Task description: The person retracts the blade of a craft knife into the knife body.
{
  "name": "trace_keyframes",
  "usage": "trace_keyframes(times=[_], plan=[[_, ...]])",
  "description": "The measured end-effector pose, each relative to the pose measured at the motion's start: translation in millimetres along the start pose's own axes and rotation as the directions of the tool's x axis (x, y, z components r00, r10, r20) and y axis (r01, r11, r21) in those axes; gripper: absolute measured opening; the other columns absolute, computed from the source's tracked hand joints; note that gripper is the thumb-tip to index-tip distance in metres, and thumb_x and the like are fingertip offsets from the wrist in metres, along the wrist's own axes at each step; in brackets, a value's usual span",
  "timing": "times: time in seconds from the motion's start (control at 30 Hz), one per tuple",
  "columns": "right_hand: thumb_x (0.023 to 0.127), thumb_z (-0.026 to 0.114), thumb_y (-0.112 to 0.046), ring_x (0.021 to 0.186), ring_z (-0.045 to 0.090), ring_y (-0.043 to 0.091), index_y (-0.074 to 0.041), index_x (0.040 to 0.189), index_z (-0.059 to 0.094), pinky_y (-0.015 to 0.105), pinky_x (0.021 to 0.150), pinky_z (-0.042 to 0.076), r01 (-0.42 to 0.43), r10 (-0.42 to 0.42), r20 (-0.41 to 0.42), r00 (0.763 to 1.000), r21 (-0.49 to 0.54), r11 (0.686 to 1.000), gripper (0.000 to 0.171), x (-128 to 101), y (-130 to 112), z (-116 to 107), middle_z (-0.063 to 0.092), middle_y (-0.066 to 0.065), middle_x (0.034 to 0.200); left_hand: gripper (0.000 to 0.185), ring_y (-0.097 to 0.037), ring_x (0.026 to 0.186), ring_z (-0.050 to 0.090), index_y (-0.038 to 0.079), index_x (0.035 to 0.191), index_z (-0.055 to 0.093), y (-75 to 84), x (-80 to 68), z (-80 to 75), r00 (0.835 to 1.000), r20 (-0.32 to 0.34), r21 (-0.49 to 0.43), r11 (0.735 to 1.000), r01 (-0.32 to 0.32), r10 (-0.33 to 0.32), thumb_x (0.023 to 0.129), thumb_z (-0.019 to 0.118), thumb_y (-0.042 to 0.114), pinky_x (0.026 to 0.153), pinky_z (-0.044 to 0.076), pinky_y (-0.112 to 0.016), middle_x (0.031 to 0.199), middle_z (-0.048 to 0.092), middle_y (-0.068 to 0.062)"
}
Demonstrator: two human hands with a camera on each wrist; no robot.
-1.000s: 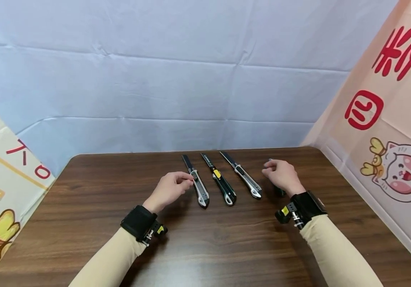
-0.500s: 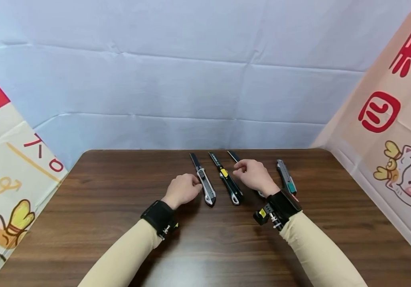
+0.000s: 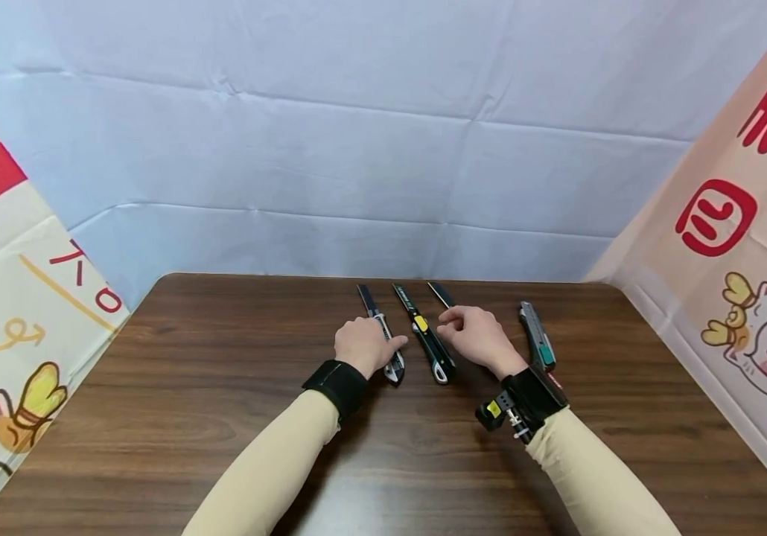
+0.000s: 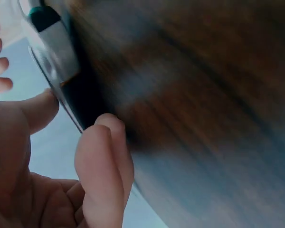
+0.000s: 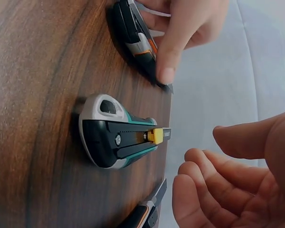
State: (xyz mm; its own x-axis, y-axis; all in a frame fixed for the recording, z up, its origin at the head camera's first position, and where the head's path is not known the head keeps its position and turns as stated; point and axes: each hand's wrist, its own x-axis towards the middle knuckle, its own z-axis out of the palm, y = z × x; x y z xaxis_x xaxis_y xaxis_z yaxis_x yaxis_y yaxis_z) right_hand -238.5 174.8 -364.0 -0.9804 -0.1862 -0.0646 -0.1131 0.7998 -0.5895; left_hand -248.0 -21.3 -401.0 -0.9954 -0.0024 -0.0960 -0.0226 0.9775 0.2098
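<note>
In the head view, our left hand [image 3: 363,345] covered the left knife [image 3: 393,370] on the counter [image 3: 256,335]; holding its handle clear of the blade seemed safest. Earlier, that hand lay beside it. The left-wrist view showed fingers [image 4: 103,166] and thumb pinching it. In the right-wrist view, our right hand [image 5: 242,192], empty and loosely parted, hung near the third knife [image 5: 147,209].

The long black-and-green plastic cutter [image 5: 128,134] bears a square yellow slider [image 5: 155,136] and a pale grey looped end [image 5: 90,114]. Brown streaks pattern the broad wood-grained tabletop [image 3: 156,417]; the long fabric sleeves [image 3: 269,463] are plain cream.
</note>
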Motion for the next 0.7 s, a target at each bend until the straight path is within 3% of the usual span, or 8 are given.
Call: trace_keyframes(times=[0.17, 0.33, 0.5, 0.7], plan=[[0.099, 0.055, -0.025, 0.084, 0.061, 0.018, -0.007, 0.125, 0.063, 0.03, 0.069, 0.047, 0.005, -0.005, 0.01, 1.0, 0.012, 1.0, 0.032, -1, 3, 1, 0.068, 0.009, 0.104, 0.053, -0.019, 0.057, 0.058, 0.01, 0.073, 0.069, 4.9, 5.6, -0.6, 0.999, 0.031, -0.054, 0.998, 0.041, -0.04, 0.087, 0.062, 0.06, 0.046, 0.048, -0.03, 0.065, 0.06, -0.005], [0.099, 0.055, -0.025, 0.081, 0.059, 0.017, -0.007, 0.125, 0.063, 0.029, 0.068, 0.046, 0.01, -0.011, 0.021, 1.0, 0.032, 0.999, 0.033, -2, 5, 1, 0.068, 0.008, 0.102, 0.044, -0.017, 0.054, 0.059, 0.01, 0.069, 0.066, 2.0, 7.7, -2.6, 0.996, 0.073, -0.113, 0.991, 0.066, -0.057, 0.087, 0.065, 0.049, 0.045, 0.048, -0.028, 0.062, 0.061, -0.004], [0.099, 0.055, -0.024, 0.079, 0.058, 0.017, -0.007, 0.124, 0.063, 0.028, 0.067, 0.044, 0.002, -0.004, 0.03, 1.0, 0.051, 0.999, 0.032, -2, 6, 3, 0.068, 0.008, 0.1, 0.043, -0.016, 0.051, 0.057, 0.011, 0.064, 0.063, -5.7, 7.3, -2.5, 0.996, 0.084, -0.146, 0.989, 0.037, -0.025, 0.088, 0.064, 0.047, 0.042, 0.045, -0.026, 0.058, 0.058, -0.003], [0.098, 0.057, -0.025, 0.086, 0.061, 0.017, -0.007, 0.123, 0.064, 0.03, 0.073, 0.049, 0.004, -0.008, 0.049, 0.999, 0.077, 0.997, 0.031, 1, 3, 13, 0.068, 0.008, 0.105, 0.041, -0.017, 0.051, 0.057, 0.012, 0.066, 0.061, -16.2, 1.0, -6.6, 0.999, 0.046, -0.155, 0.988, -0.016, 0.023, 0.089, 0.062, 0.046, 0.041, 0.043, -0.026, 0.059, 0.057, -0.002]])
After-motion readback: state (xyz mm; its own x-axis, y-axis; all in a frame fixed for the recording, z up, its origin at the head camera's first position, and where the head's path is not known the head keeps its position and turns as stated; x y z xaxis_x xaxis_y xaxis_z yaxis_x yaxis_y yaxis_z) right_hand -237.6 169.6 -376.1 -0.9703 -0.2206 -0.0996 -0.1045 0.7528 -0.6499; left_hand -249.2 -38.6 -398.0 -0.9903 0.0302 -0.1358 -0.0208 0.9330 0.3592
